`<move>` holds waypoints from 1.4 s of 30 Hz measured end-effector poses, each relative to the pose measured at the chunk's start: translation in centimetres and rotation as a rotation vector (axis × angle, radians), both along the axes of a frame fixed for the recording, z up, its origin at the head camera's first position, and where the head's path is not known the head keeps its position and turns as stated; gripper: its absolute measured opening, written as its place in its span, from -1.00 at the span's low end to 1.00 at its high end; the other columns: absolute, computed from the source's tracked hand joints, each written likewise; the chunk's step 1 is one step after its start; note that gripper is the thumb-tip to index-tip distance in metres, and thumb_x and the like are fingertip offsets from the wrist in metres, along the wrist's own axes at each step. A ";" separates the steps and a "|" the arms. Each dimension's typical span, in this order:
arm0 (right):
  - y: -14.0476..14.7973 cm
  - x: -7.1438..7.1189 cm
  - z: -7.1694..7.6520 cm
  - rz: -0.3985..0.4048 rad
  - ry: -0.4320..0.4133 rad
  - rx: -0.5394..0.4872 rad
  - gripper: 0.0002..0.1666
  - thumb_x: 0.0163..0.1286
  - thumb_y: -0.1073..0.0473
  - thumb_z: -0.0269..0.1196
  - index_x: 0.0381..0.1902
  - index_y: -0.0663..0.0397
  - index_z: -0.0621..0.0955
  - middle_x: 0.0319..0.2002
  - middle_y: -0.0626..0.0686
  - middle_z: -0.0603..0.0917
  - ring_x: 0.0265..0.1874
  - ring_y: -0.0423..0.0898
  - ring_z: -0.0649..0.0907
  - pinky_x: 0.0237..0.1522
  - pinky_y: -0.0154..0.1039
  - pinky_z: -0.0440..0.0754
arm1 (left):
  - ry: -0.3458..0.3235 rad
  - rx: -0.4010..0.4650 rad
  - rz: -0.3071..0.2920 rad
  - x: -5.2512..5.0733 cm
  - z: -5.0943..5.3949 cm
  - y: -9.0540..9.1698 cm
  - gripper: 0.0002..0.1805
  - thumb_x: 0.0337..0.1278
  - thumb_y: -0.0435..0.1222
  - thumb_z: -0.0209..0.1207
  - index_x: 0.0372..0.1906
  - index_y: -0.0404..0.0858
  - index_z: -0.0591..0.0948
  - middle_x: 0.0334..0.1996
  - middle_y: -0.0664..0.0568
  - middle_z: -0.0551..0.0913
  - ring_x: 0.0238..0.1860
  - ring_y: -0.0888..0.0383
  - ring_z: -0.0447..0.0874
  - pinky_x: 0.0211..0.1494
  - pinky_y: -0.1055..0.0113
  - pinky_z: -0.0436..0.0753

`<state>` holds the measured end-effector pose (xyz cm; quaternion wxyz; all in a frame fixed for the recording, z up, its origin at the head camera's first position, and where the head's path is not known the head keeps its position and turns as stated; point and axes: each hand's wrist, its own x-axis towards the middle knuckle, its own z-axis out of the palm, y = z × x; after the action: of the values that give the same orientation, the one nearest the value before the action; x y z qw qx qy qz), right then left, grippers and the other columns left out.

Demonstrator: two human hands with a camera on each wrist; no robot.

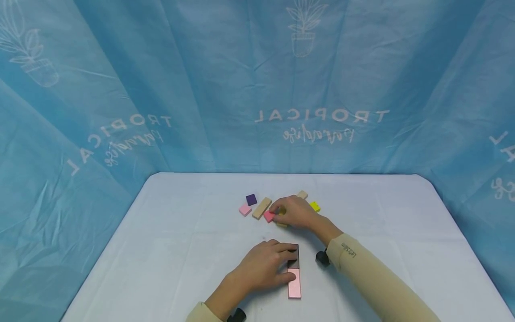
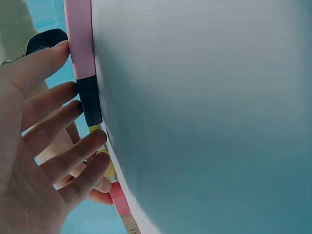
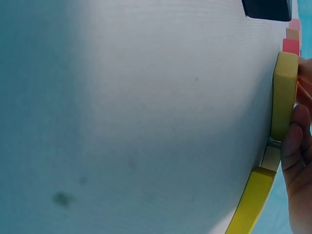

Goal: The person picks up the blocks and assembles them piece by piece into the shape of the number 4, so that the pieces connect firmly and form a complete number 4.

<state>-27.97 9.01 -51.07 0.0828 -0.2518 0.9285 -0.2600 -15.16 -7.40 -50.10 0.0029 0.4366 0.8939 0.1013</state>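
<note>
– Blue curtain (image 1: 225,67) behind and at both sides, white worktop (image 1: 181,268) in front. So where's everything at?

– Use the black block (image 1: 293,264) as your landmark. Its near end meets the long pink block (image 1: 295,290). The left hand (image 1: 261,266) comes in from the left of it, grip loose, fingers spread and touching the black one, thumb on the pink.

– And the other hand?

– Beyond the black block. That right hand (image 1: 295,212) has fingertips touching the red block (image 1: 268,217), which sits beyond the black one, to its left. Can't tell if the grip actually pinches it, tbh.

– Anything else?

– Yep, a wooden block (image 1: 262,208), small pink block (image 1: 245,209) and purple block (image 1: 251,199), all beyond the black one, off to its left. The yellow block (image 1: 315,206) is beyond it too, but rightward.
</note>
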 end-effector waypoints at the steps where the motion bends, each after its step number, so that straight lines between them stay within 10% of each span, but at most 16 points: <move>1: 0.0 0.0 0.0 -0.001 -0.002 -0.004 -0.77 0.22 -0.03 0.35 -0.14 -0.29 0.71 -0.08 -0.25 0.66 0.04 -0.17 0.56 0.14 -0.07 0.44 | 0.000 0.001 0.001 0.0 0.0 0.0 -0.50 0.20 0.15 0.13 0.13 0.01 0.62 0.24 0.26 0.46 0.14 0.19 0.46 0.12 0.22 0.50; 42: -0.1 0.1 -0.2 -0.006 0.008 0.002 -0.75 0.22 -0.03 0.35 -0.12 -0.27 0.72 -0.10 -0.24 0.68 -0.07 -0.20 0.58 0.07 -0.09 0.49 | -0.020 0.006 0.047 0.5 -0.1 0.2 -0.51 0.13 0.15 0.21 0.09 0.02 0.66 0.19 0.22 0.51 0.05 0.19 0.53 0.06 0.26 0.53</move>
<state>-27.91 8.91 -51.29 0.0785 -0.2499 0.9299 -0.2582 -14.61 -7.23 -50.18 0.0080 0.4147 0.9034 0.1083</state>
